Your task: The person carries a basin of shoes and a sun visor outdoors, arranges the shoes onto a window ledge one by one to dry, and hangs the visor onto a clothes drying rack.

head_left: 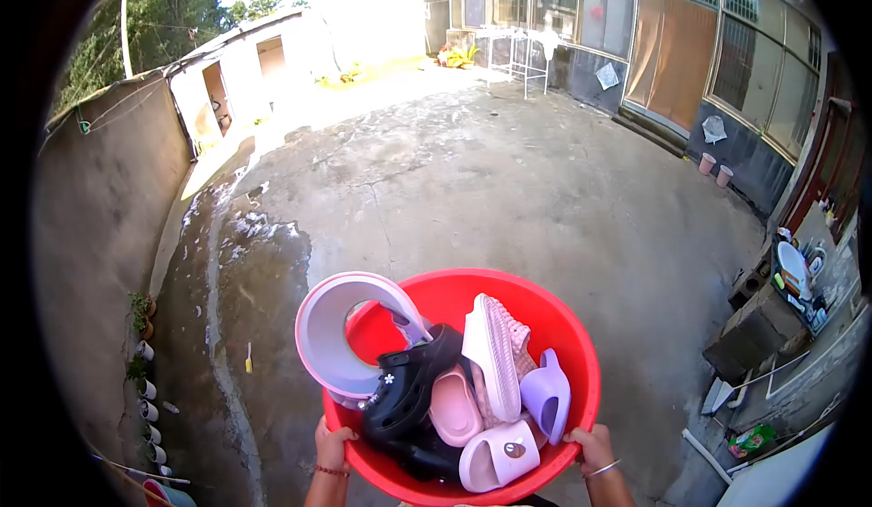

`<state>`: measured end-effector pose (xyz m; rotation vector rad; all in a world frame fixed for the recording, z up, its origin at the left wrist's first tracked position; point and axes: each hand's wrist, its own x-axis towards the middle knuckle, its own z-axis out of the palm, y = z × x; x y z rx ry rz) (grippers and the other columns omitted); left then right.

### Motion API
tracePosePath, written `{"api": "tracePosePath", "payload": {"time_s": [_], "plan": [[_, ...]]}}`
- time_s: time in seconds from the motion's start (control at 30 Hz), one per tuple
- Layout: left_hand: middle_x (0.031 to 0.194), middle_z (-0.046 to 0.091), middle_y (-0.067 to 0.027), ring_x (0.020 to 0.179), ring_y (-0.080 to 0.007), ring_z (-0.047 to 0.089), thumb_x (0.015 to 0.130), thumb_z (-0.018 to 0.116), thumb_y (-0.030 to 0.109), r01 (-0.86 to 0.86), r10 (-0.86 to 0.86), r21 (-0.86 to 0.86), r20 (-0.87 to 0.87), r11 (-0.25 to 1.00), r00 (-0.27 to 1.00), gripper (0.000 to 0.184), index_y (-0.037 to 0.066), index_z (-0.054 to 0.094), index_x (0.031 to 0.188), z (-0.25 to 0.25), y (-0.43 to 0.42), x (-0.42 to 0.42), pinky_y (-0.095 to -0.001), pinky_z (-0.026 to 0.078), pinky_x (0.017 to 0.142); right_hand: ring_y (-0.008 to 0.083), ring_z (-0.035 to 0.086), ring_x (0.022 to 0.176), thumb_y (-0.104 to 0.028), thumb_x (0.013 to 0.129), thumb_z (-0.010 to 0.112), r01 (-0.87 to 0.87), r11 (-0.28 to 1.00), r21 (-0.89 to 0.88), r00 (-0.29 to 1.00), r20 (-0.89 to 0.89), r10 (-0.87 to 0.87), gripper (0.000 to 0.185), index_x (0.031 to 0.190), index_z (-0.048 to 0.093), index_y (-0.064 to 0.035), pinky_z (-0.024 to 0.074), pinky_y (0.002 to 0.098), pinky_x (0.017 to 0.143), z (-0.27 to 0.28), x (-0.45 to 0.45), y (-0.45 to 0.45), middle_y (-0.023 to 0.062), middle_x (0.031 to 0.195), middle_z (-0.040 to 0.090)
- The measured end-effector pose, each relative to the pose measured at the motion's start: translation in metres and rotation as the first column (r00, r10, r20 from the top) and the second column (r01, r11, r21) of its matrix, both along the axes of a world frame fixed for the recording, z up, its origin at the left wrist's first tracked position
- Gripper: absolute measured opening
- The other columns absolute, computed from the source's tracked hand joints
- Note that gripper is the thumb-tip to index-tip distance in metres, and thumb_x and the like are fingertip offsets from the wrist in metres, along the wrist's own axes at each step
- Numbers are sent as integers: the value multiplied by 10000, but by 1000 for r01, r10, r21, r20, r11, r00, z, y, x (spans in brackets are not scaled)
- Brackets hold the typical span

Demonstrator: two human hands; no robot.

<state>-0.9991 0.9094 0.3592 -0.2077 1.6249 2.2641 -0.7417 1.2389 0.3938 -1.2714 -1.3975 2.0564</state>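
Observation:
A large red basin (581, 343) is held out in front, with my left hand (332, 445) gripping its left rim and my right hand (592, 451) its right rim. Several shoes lie piled inside: a black clog (409, 389), a pink slipper (454, 409), a white-soled pink sandal (491, 357), a purple slide (547, 396) and a light pink slide (481, 463) with a small emblem. At the basin's left edge a pale lilac plastic container (327, 321) lies tilted, its opening showing. Thumbs rest on the rim; the other fingers are partly hidden beneath it.
Around lies a concrete yard (391, 189), with wet, foamy ground at left. A yellow-handled brush (249, 358) lies there. Potted plants (145, 389) line the left wall. At right are a sink ledge (754, 325) and pink buckets (707, 164); a white rack (527, 57) stands behind.

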Motion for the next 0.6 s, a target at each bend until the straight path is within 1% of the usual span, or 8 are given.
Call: {"api": "tracePosePath", "payload": {"time_s": [0.07,0.23,0.27,0.37,0.43,0.5,0.53,0.6], "plan": [[847,592,-98,702,-197,592,563,510,-118,-49,49,35,-5,998,999,442,-15,519,992,10,31,-41,-283,505,620,182,552,428,-30,632,581,-6,1000,9,1000,0,6,146,745,627,51,399,284,333,0,-53,34,103,614,605],[844,590,-99,686,-188,590,566,507,-121,-33,34,34,-27,999,999,429,-12,516,981,4,111,-176,-269,498,600,184,529,391,-31,618,577,-7,1000,27,1000,6,7,144,728,616,53,373,279,293,9,-183,110,105,607,599],[841,570,-85,722,-198,573,546,506,-84,-21,21,11,-12,1000,1000,432,-8,515,972,7,134,-201,-281,487,640,184,522,382,-31,616,575,0,999,45,1000,2,0,141,723,613,53,367,278,285,11,-207,129,104,604,596],[869,577,-93,746,-207,580,549,503,-89,86,-88,91,15,992,996,442,-9,513,984,10,200,-285,-291,497,662,177,510,373,-29,618,565,96,990,105,995,-19,-94,123,704,603,50,358,273,280,13,-276,179,97,586,583],[902,584,-98,769,-213,588,556,505,-105,85,-90,100,43,991,995,474,-15,510,1022,13,240,-331,-305,509,697,171,504,370,-40,621,560,100,987,127,995,-8,-99,120,696,595,47,349,274,279,21,-313,215,89,573,571],[898,585,-93,768,-207,586,561,518,-103,105,-108,92,32,990,994,484,-17,515,1038,10,274,-381,-302,507,687,168,503,369,-49,622,559,128,984,124,992,-15,-127,126,695,595,47,344,274,278,29,-360,246,89,573,571],[861,596,-77,712,-172,581,573,527,-127,82,-86,98,38,992,996,477,-19,538,1038,12,292,-407,-273,495,611,166,497,361,-58,624,557,116,984,136,993,-13,-115,130,695,594,44,346,269,284,31,-384,260,88,574,572],[857,599,-80,704,-175,584,575,525,-122,72,-74,70,38,995,997,469,-23,544,1033,8,318,-459,-274,495,611,158,488,354,-67,626,554,125,985,123,992,-22,-123,138,703,594,39,348,262,292,27,-435,282,80,572,572]]}}
